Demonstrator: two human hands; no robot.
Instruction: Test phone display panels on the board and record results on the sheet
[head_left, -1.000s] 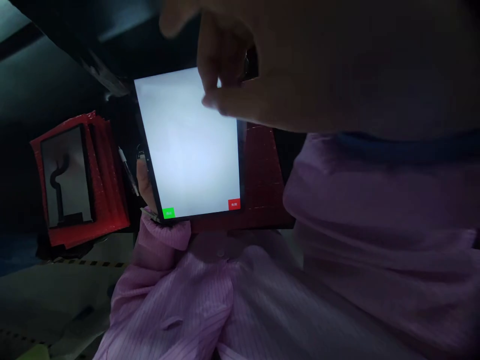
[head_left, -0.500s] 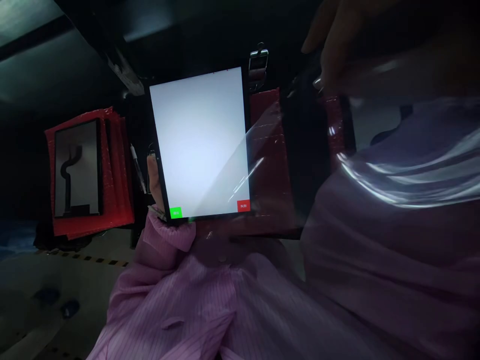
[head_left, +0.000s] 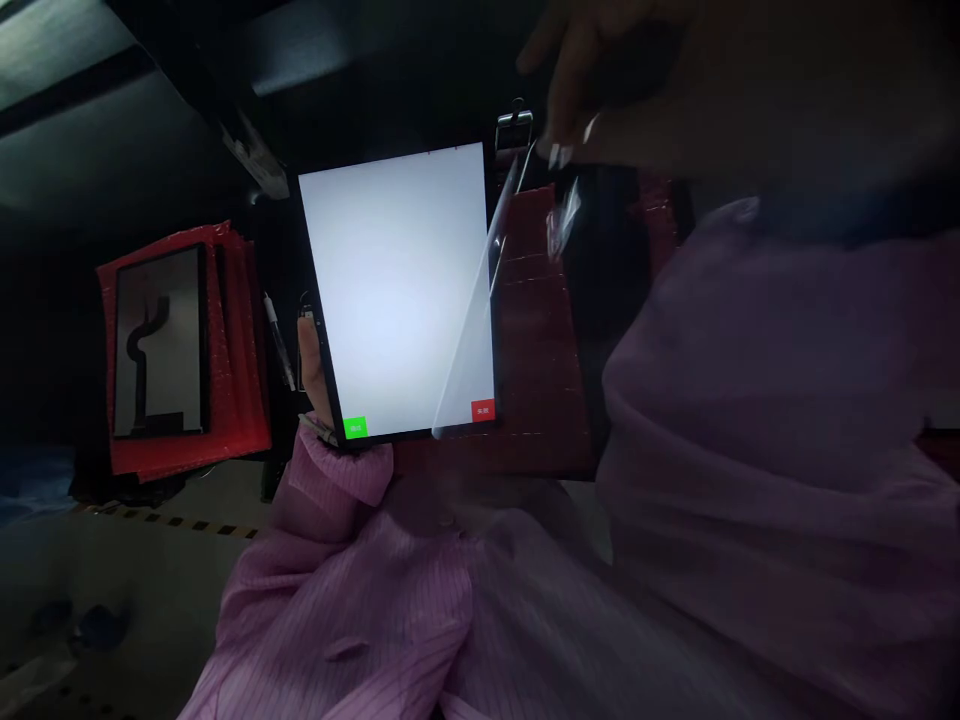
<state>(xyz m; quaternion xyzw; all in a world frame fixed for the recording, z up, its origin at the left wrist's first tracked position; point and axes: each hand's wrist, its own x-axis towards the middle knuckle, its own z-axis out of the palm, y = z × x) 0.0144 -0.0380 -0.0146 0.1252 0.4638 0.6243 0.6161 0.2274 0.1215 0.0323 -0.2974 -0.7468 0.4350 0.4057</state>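
Note:
My left hand [head_left: 313,365] grips the left edge of a lit display panel [head_left: 401,290]. Its thumb shows at the edge; the other fingers are hidden behind. The screen glows white, with a green box at its lower left and a red one at its lower right. A clear plastic film [head_left: 480,290] stands folded back over the right part of the panel. At the film's upper end, my right hand [head_left: 581,100] pinches it between thumb and finger, with other fingers spread. Beneath the panel lies a red bubble-wrap sheet [head_left: 536,350].
To the left, another panel [head_left: 169,340] lies on a stack of red bubble-wrap bags [head_left: 240,370]. A pen [head_left: 279,340] sits between that stack and my left hand. A metal clip [head_left: 514,130] is just beyond the panel's upper right corner.
My right hand has moved left toward the panel, bringing the film with it. The film, which stretched far to the right, now stands narrow and folded over the screen. My left hand stays put.

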